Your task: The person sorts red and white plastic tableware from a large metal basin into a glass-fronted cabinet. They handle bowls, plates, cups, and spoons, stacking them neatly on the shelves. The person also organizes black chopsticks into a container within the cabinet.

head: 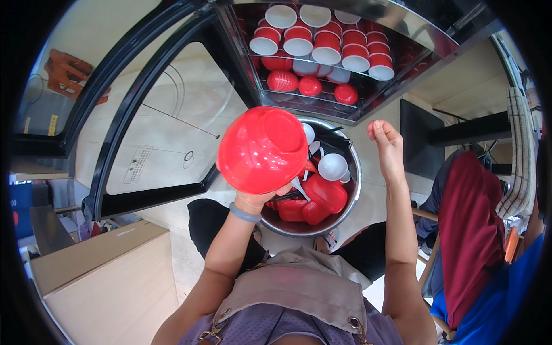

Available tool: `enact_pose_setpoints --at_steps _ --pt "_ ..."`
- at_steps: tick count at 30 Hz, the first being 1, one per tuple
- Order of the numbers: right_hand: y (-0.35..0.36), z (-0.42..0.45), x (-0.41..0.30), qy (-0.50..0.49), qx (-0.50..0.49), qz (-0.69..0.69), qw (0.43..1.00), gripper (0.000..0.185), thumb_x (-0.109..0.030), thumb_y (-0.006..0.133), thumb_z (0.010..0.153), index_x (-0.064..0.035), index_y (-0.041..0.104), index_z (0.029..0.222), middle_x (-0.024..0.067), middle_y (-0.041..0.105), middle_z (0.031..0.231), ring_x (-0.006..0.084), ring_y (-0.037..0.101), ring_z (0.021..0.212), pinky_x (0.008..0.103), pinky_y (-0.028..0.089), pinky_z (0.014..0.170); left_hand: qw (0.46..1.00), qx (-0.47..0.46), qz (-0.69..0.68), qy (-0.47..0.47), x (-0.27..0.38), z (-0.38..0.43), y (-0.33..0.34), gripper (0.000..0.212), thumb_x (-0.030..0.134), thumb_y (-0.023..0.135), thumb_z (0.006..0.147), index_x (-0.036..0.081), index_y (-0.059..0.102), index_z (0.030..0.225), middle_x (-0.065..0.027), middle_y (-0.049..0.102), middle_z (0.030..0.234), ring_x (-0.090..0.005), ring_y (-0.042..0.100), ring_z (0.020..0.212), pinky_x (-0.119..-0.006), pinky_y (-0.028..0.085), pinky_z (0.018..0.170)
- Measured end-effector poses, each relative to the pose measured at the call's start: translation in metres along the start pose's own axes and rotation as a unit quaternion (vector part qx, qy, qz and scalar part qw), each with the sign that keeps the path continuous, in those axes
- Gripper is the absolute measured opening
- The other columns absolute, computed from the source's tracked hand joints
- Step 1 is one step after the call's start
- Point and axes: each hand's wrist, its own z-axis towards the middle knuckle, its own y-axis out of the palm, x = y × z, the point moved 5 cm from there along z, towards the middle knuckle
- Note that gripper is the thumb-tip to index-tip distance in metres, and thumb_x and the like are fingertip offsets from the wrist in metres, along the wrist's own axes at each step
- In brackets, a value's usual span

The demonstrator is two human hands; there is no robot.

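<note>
My left hand (pixel 257 199) is under a glossy red bowl (pixel 258 151), which is turned upside down with its base facing up. Most of the fingers are hidden behind the bowl. Below it, a round metal basin (pixel 356 196) on the floor contains red dishes (pixel 326 192), a white bowl (pixel 332 167), white spoons (pixel 299 188) and black chopsticks (pixel 330 134). My right hand (pixel 387 140) is raised to the right of the basin. Its fingers are curled in, and nothing shows in them.
Ahead stands a metal cabinet (pixel 358 113), holding stacked red-and-white bowls (pixel 327 54) and red bowls (pixel 282 81). Its glass door (pixel 172 129) swings out at left. A light wooden unit (pixel 112 267) is at lower left. Maroon cloth (pixel 472 241) hangs at right, near a checked towel (pixel 519 159).
</note>
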Motion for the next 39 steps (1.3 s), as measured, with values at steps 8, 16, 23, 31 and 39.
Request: enact_pose_setpoints --at_steps 8,16,23,31,39 --pt "0.088 -0.027 -0.144 -0.109 -0.094 0.019 0.989 0.071 -0.055 0.017 0.108 -0.0012 0.049 0.142 0.0089 0.072 0.108 0.0153 0.061 0.104 0.0306 0.042 0.093 0.921 -0.106 -0.370 -0.049 0.028 0.001 0.082 0.083 0.050 0.057 0.095 0.013 0.019 0.159 -0.0107 0.013 0.166 -0.0457 0.042 0.134 -0.042 0.057 0.053" --pt "0.135 -0.061 -0.199 -0.237 -0.219 0.013 0.946 0.086 -0.067 0.022 0.101 -0.0048 0.010 0.160 0.0155 0.051 0.149 0.0254 0.032 0.143 0.0453 0.016 0.120 0.942 -0.098 -0.317 0.047 0.047 -0.003 0.096 0.095 0.064 0.069 0.078 0.020 0.032 0.153 -0.0169 0.038 0.154 -0.0480 0.040 0.137 -0.065 0.053 0.087" --pt "0.130 -0.062 -0.175 -0.201 -0.155 0.030 0.967 0.083 -0.064 0.023 0.103 -0.0057 0.010 0.160 0.0175 0.055 0.143 0.0249 0.046 0.136 0.0438 0.022 0.119 0.989 0.000 -0.044 0.141 0.080 -0.016 0.115 0.098 0.050 0.074 0.076 0.020 0.027 0.156 -0.0130 0.036 0.155 -0.0380 0.040 0.141 -0.058 0.049 0.104" --pt "0.127 -0.091 -0.188 -0.255 -0.139 0.052 0.955 0.075 -0.051 0.036 0.106 -0.0036 0.013 0.159 0.0231 0.055 0.142 0.0298 0.049 0.136 0.0441 0.029 0.117 0.963 0.029 0.106 0.245 0.100 -0.044 0.146 0.117 0.037 0.082 0.071 0.020 0.009 0.160 -0.0147 0.035 0.155 -0.0350 0.042 0.140 -0.052 0.044 0.112" --pt "0.134 -0.096 -0.195 -0.234 -0.173 0.214 0.932 0.065 -0.047 0.043 0.105 -0.0072 0.021 0.151 0.0191 0.052 0.137 0.0300 0.053 0.129 0.0445 0.036 0.113 0.765 -0.041 0.440 0.469 0.121 -0.070 0.157 0.145 0.033 0.092 0.064 0.012 -0.018 0.157 -0.0213 0.002 0.163 -0.0353 0.033 0.145 -0.047 0.041 0.114"
